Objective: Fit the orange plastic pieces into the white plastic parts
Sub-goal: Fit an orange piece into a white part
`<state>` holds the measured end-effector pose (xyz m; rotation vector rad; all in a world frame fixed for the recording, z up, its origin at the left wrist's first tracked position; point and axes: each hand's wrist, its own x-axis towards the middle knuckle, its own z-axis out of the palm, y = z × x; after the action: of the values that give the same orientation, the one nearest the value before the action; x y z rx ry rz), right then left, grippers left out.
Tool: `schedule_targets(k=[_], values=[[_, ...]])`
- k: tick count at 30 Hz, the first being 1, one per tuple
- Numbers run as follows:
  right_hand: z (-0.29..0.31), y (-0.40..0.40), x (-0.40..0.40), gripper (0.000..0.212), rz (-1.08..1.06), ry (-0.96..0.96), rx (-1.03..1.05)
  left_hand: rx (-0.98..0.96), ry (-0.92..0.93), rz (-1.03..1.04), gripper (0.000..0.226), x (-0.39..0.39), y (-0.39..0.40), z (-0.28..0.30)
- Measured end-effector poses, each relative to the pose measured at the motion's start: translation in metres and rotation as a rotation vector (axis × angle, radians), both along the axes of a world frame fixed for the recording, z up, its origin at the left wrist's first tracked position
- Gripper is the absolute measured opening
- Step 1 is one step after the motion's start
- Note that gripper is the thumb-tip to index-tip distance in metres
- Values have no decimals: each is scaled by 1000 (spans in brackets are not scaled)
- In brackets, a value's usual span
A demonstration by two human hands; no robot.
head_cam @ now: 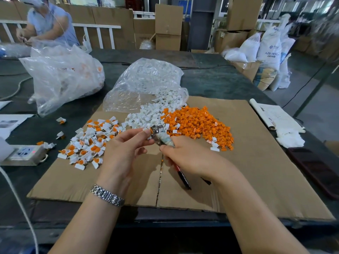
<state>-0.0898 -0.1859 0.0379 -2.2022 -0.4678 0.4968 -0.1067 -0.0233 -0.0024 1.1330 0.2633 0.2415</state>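
A heap of loose orange pieces (200, 123) lies on the cardboard sheet (256, 162), right of centre. White parts (146, 116) spill from a clear bag (145, 83) just left of the heap. Further left lies a pile of white parts with orange pieces fitted in them (89, 143). My left hand (126, 145) pinches a small white and orange part at its fingertips. My right hand (185, 154) grips pliers (165, 138) with red and black handles, their wrapped jaws closed around that part.
A second clear bag (62, 74) with mixed parts stands at the back left, where another person (49, 21) works. A power strip (25, 154) sits at the left, papers (275, 116) and a dark phone (315, 169) at the right. Boxes and white sacks stand behind the table.
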Motion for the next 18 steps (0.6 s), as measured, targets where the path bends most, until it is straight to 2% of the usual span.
schedule_targets(k=[4, 7, 11, 15, 18], values=[[-11, 7, -5, 30, -25, -135, -73, 50, 19, 38, 4, 1, 0, -5], [-24, 14, -8, 38, -110, -236, -77, 87, 37, 73, 6, 0, -1, -11], [-34, 21, -4, 56, -214, -285, -105, 88, 32, 115, 6, 0, -2, -15], [-38, 24, -2, 54, -235, -295, -83, 93, 53, 127, 3, 3, -2, -17], [-35, 18, 3, 61, -177, -240, -148, 94, 80, 95, 8, 3, 0, -18]])
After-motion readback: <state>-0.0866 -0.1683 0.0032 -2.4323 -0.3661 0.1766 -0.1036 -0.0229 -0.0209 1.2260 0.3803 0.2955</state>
